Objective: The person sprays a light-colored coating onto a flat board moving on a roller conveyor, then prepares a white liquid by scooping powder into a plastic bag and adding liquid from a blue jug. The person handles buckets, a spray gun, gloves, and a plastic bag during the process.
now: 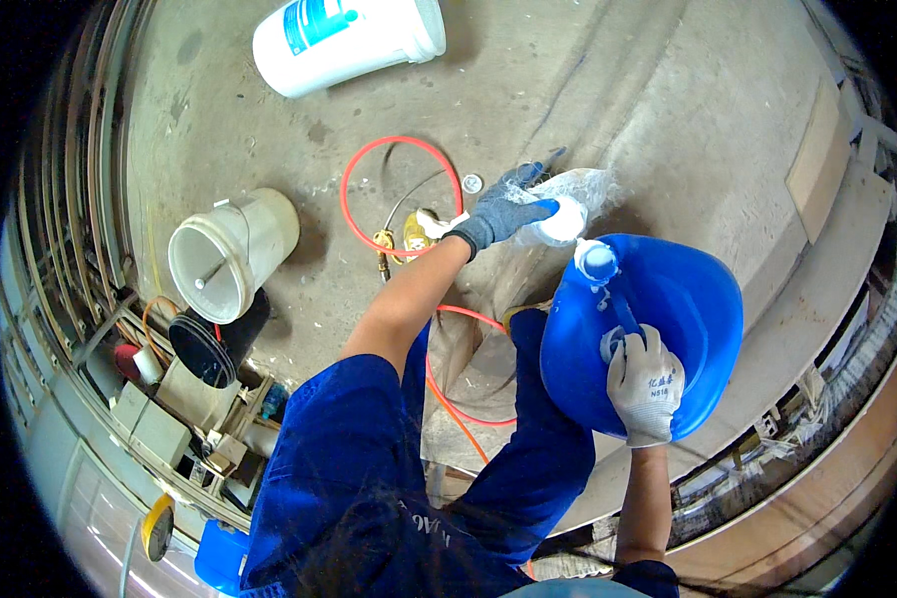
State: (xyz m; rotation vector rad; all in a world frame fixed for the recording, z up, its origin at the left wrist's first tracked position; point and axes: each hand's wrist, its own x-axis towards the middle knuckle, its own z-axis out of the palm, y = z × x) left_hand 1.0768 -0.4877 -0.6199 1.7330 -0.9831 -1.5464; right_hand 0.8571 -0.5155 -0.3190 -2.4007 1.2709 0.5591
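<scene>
My left hand (506, 215), in a dark grey-blue glove, pinches a white round thing (565, 221) with crumpled clear plastic film (596, 187) about it. It is over the floor, beyond a blue plastic jerrycan (703, 299). The jerrycan stands tilted by my right leg, and its round neck (596, 261) is smeared white inside and around the rim. My right hand (648, 384), in a white knit glove, is closed round the jerrycan's handle. Its fingertips are partly hidden. The neck lies close to the white thing but apart from it.
A red hose (344, 189) loops over the concrete floor beside a yellow fitting (416, 234). A white pail (344, 45) lies on its side ahead. Another white bucket (287, 224) and a black bucket (214, 349) are at left. Cardboard (817, 164) lies at far right.
</scene>
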